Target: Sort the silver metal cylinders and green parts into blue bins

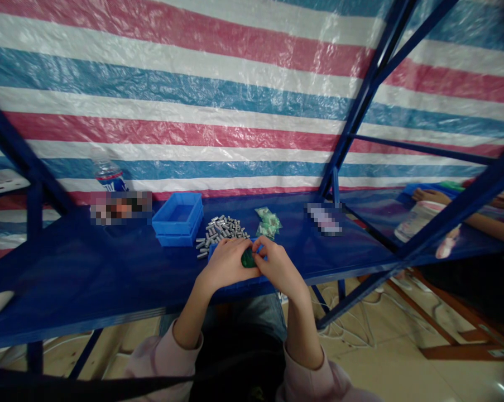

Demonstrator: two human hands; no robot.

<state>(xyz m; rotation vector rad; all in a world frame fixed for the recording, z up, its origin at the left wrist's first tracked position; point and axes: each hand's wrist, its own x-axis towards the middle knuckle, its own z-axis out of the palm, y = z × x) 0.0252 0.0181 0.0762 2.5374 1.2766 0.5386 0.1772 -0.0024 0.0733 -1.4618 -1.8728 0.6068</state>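
Observation:
Near the table's front edge my left hand [229, 261] is closed around a small dark green piece [248, 258], whose kind I cannot make out. My right hand [277, 264] meets it from the other side, thumb and fingertips pinched together at the green piece's edge; anything between those fingertips is too small to tell. Partly hidden under both hands is a blue tray [211, 251]. Just beyond the left hand lies a heap of short silvery metal cylinders [223, 228]. Several green-and-clear plastic packets [268, 222] lie past the right hand.
Two stacked blue bins [178, 228] stand left of the cylinders. Behind them are a plastic bottle [110, 177] and a blurred-out item. Another blurred flat item [324, 218] lies right. Blue frame bars [356, 120] rise nearby; past them are a co-worker's hand [431, 196] and a clear jar [419, 222].

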